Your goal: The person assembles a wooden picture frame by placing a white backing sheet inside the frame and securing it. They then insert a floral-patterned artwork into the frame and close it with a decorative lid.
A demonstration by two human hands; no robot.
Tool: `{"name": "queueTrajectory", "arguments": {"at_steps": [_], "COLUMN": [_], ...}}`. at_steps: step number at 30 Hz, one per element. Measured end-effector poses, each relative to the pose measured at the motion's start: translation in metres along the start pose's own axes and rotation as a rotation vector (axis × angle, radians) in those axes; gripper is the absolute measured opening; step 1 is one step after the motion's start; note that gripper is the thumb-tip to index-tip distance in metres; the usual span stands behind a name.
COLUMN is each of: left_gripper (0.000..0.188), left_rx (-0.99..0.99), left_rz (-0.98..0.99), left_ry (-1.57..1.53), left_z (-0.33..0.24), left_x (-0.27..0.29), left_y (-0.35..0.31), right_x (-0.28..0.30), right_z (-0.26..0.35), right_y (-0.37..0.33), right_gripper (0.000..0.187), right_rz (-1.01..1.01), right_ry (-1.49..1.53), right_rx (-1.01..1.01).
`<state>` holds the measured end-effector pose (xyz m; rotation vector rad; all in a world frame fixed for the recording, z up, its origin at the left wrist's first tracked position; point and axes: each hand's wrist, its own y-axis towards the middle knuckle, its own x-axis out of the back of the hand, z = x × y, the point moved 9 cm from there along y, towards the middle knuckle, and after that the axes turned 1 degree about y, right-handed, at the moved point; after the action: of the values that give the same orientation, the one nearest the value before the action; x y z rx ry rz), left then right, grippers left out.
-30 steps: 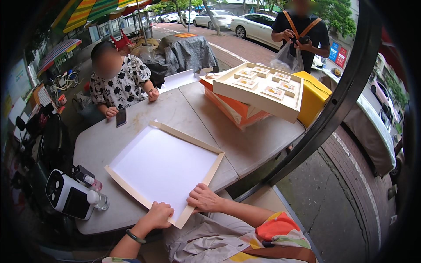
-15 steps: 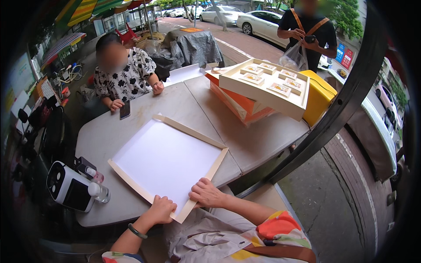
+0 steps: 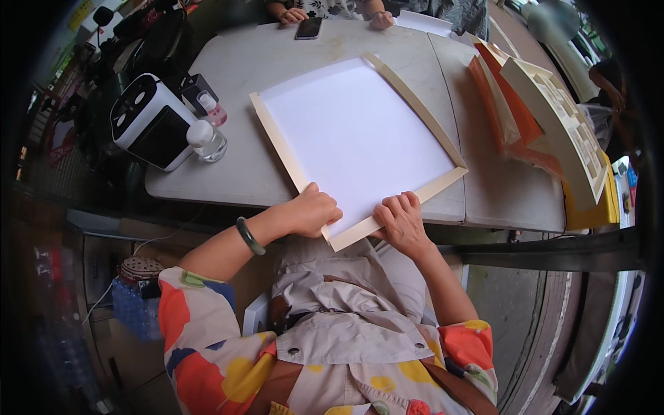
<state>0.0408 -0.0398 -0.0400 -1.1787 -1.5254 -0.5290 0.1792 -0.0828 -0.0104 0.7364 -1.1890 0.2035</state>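
A shallow square cardboard box tray (image 3: 356,128) with a white inside and cream folded walls lies on the table, turned so that one corner points at me. Close to that corner, my left hand (image 3: 312,210) is closed on the left wall, its fingers curled over the rim. My right hand (image 3: 401,220) grips the front right wall, fingers inside and thumb out of sight below. A short stretch of wall and the near corner show between the two hands, overhanging the table edge above my lap.
On the pale folding table (image 3: 228,62), a white and black device (image 3: 153,121), a clear jar (image 3: 207,142) and a pink bottle (image 3: 213,111) stand at left. Right are an orange package (image 3: 512,111) and a tilted partitioned box (image 3: 560,131). A person's hand (image 3: 294,15) is near a phone (image 3: 309,28).
My view has tipped down and shifted, so the tray appears higher in the picture. Both hands keep hold of the same two walls by the near corner.
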Motion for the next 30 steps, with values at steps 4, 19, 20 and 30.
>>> {"name": "queueTrajectory", "arguments": {"at_steps": [4, 19, 20, 30], "left_gripper": [0.009, 0.007, 0.007, 0.011], "left_rx": [-0.056, -0.011, -0.011, 0.184], "left_rz": [-0.169, -0.353, -0.401, -0.456], "left_ry": [0.043, -0.004, 0.020, -0.072], "left_z": [-0.007, -0.010, -0.014, -0.025], "left_x": [0.011, 0.022, 0.028, 0.013], "left_y": [-0.009, -0.039, -0.042, -0.047], "right_x": [0.000, 0.000, 0.000, -0.001], "right_z": [0.000, 0.001, 0.001, -0.001], "right_y": [0.002, 0.010, 0.011, 0.018], "right_gripper": [0.046, 0.044, 0.044, 0.044], "right_rz": [-0.012, 0.008, 0.022, 0.099], "right_ry": [0.000, -0.038, -0.041, -0.027], "right_rx": [-0.005, 0.001, -0.002, -0.021]}}
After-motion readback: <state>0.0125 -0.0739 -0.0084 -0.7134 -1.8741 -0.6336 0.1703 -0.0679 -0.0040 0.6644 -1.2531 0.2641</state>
